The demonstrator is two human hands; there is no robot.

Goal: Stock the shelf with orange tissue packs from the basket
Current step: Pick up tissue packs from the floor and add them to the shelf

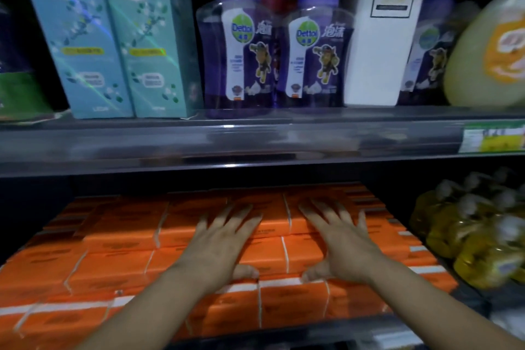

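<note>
1. Two hands on the stock: left hand point(224, 239) and right hand point(341, 239) lie palm-down on top of the orange tissue packs point(127, 236), side by side, approx. mid-stack.
2. L hand: fingers straight and spread wide, pointing to the back of the shelf, thumb angled in toward the other hand. It grips nothing and rests flat on the packs. Fingertips are blurred.
3. R hand: same picture, fingers fanned wide and thumb pointing inward. It is flat on the packs and holds nothing. The two thumbs are near each other but apart.
4. The packs fill the lower shelf point(284, 332) from the left edge to past centre. They sit in tight rows, stacked in layers, with white strips showing along the front packs.
5. Just right of the orange block are yellow bottles point(468, 236) in clear wrap, on the same level.
6. Upper shelf point(255, 139), L to R: two teal boxes point(113, 37), two purple Dettol bottles point(278, 48), a white box point(383, 37), then a big yellow bottle point(488, 48) at the far edge.
7. A green-yellow price tag point(494, 136) sits on the upper rail, right end.
</note>
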